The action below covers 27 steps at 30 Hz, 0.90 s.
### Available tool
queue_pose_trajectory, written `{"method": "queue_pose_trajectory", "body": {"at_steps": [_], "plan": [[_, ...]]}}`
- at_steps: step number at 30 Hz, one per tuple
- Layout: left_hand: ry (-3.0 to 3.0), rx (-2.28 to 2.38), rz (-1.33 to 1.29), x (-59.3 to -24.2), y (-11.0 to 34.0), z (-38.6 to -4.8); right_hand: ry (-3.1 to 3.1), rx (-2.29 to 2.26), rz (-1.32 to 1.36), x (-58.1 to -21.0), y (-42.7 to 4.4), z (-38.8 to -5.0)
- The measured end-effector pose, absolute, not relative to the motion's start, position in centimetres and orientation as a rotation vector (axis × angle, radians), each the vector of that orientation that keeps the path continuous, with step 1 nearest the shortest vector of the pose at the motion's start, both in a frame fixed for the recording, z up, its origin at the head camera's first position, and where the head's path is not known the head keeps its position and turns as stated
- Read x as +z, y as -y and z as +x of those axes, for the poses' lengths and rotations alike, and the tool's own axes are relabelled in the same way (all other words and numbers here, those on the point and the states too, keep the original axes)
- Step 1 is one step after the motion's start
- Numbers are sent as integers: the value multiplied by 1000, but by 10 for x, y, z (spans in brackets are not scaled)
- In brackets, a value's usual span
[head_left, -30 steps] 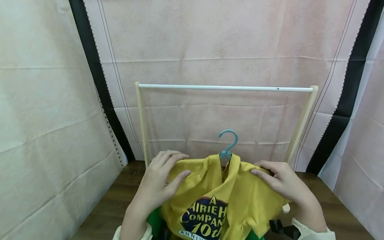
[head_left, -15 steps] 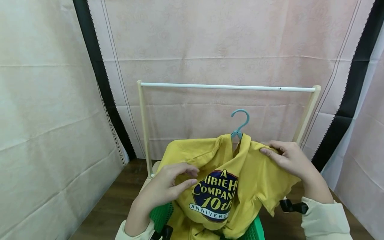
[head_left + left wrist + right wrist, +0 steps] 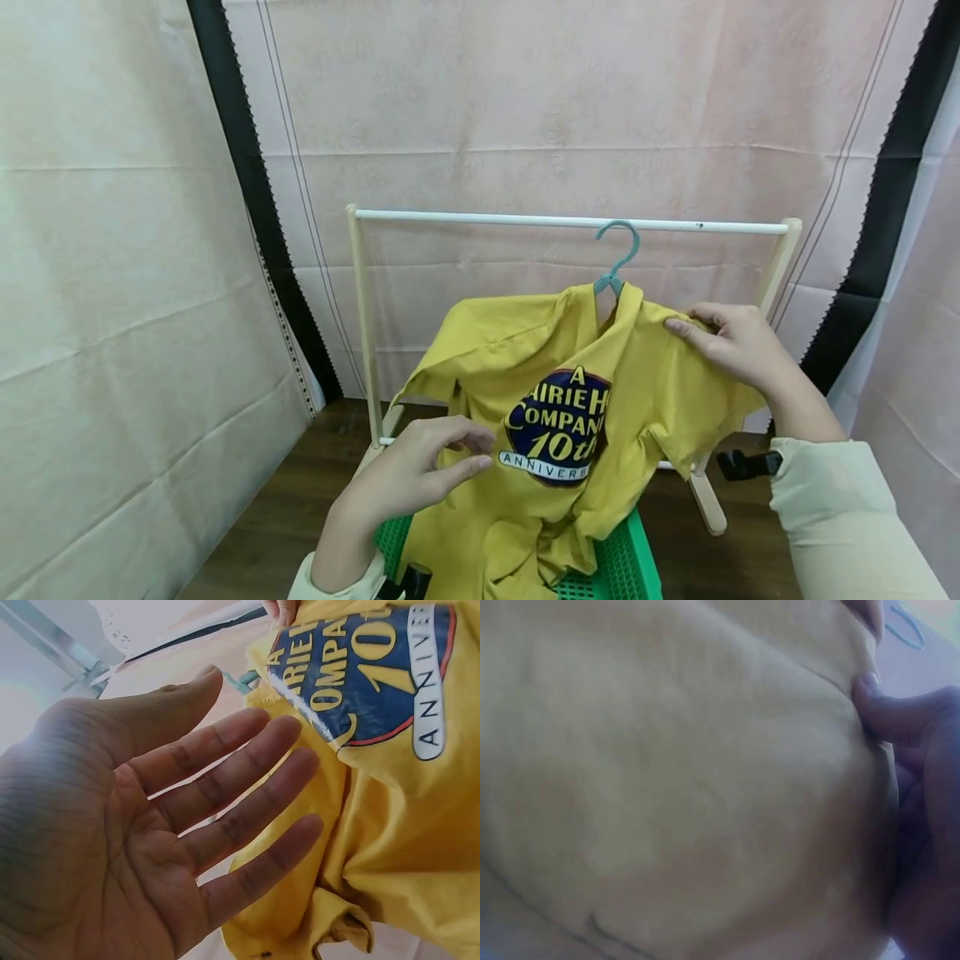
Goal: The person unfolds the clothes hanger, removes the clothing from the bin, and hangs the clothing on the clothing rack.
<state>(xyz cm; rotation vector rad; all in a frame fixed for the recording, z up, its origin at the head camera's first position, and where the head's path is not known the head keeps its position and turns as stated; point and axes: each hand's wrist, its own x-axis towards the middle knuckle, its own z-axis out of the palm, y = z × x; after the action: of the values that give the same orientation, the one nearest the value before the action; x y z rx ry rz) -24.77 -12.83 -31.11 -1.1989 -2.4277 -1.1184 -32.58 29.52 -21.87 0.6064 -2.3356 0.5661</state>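
Note:
A yellow shirt (image 3: 517, 350) with a dark blue printed badge hangs spread on a light blue hanger (image 3: 618, 258), whose hook shows above the collar. In the head view the hook's top overlaps the rack's white bar; whether they touch I cannot tell. My right hand (image 3: 738, 342) pinches the shirt's shoulder on the right, thumb in front, and bears it up. Lower left, my left hand (image 3: 420, 467) is off the cloth, its fingers spread and relaxed in the left wrist view, palm (image 3: 150, 855) showing. The right wrist view is mostly filled by yellow cloth (image 3: 682, 765).
A clothes rack with a white bar (image 3: 480, 219) and cream posts (image 3: 363, 325) stands on the brown wooden table (image 3: 277, 508). Beneath the shirt's lower part sits a green basket (image 3: 633, 554). Pale cloth walls (image 3: 525, 100) surround the table on the sides and back.
The right hand has raised the shirt and hanger up and to the right, toward the bar. The left hand has let go of the other shoulder and dropped lower.

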Motion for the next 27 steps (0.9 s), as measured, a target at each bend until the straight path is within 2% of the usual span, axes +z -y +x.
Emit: {"method": "queue_pose_trajectory", "body": {"at_steps": [15, 27], "plan": [[2464, -1061, -1202, -311, 127, -246, 2356, 414, 589, -185, -301, -365], [2477, -1080, -1205, -311, 127, -244, 2426, 394, 563, -182, -295, -369]]}}
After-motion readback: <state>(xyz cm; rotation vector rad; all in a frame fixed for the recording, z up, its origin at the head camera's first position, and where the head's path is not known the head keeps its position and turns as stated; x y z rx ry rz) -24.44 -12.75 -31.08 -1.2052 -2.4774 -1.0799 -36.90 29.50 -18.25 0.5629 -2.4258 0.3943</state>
